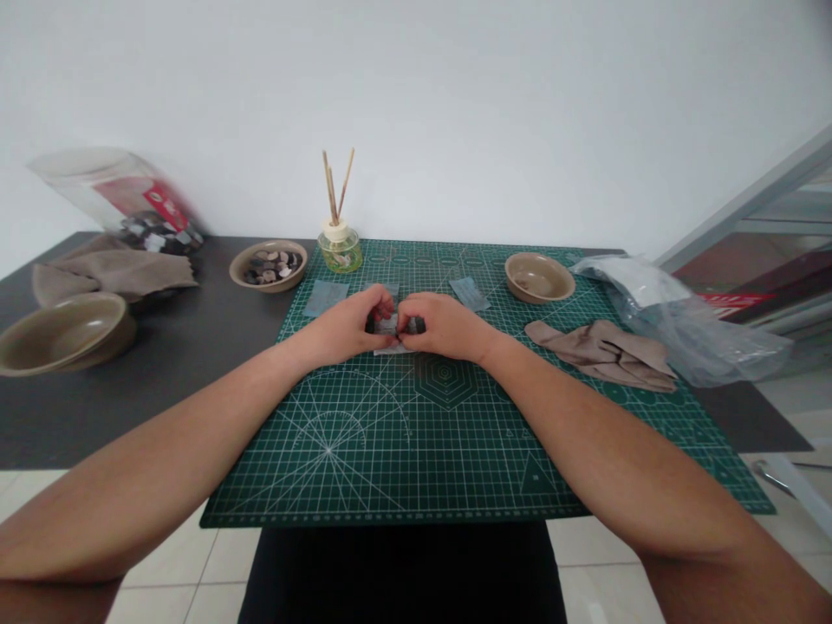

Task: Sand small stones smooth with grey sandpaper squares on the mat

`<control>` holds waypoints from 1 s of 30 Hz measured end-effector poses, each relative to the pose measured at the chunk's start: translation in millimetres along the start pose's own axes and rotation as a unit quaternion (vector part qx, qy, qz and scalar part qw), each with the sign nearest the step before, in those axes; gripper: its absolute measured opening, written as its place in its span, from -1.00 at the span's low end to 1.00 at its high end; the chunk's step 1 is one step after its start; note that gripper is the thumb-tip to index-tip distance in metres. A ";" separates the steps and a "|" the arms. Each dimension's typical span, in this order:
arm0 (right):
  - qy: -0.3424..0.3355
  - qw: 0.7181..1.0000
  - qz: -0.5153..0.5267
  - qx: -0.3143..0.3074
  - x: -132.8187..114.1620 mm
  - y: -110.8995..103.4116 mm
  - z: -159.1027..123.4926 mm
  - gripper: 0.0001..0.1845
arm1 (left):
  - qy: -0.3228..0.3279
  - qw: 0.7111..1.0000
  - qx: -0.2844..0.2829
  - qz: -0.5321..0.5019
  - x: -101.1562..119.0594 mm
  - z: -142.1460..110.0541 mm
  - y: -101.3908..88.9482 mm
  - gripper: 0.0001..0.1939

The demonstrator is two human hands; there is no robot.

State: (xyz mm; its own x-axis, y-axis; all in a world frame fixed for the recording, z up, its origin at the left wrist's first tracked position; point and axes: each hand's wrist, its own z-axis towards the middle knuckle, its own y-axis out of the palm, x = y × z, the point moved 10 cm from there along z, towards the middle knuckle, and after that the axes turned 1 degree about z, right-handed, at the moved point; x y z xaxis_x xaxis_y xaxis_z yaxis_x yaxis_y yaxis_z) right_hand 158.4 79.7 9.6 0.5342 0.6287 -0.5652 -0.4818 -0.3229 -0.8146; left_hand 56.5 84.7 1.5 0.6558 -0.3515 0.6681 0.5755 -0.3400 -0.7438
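Observation:
My left hand (347, 328) and my right hand (448, 328) meet over the green cutting mat (390, 468), fingers bent and tips pinched close together. Between them lies a small translucent plastic bag (386, 326), whitish and greyish, pinched at its edges by both hands. My fingers cover much of it, and whether anything is inside I cannot make out. Similar flat bags lie on the mat: one at the left (325, 297) and another at the right (469, 293). A further one, just behind my fingers, is partly hidden.
Behind stands a reed diffuser (339, 250). A bowl of dark and pale flat pieces (269, 265) is at left, near a larger bowl (65, 334), a brown cloth (117, 270) and a clear container (139, 204). Rightward are another bowl (539, 279), a crumpled cloth (607, 353) and plastic wrapping (708, 325).

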 end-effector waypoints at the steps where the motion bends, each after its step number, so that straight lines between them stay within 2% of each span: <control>1: 0.008 1.000 -0.004 0.001 1.0 -0.6 -0.5 -0.90 | 0.002 1.000 0.000 0.001 0.4 0.0 0.0 -0.62; 12: 0.020 0.999 -0.016 0.028 6.7 1.4 3.2 -0.93 | 0.013 1.000 -0.003 0.007 0.4 1.4 1.3 -0.62; 21: 0.025 0.999 -0.002 0.029 3.9 -2.3 0.1 -0.83 | 0.019 0.999 -0.004 0.027 0.1 0.5 0.8 -0.68; 30: 0.050 0.996 0.029 0.062 9.7 -3.5 0.8 -0.78 | 0.032 0.999 -0.010 0.042 1.8 1.3 2.3 -0.72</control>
State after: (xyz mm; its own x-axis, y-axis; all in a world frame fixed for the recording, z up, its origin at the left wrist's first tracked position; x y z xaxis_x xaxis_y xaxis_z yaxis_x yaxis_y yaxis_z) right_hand 164.7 87.5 7.2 0.5658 0.5363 -0.6263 -0.5933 -0.2627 -0.7609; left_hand 59.6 84.4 0.9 0.6681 -0.4353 0.6035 0.5095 -0.3234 -0.7973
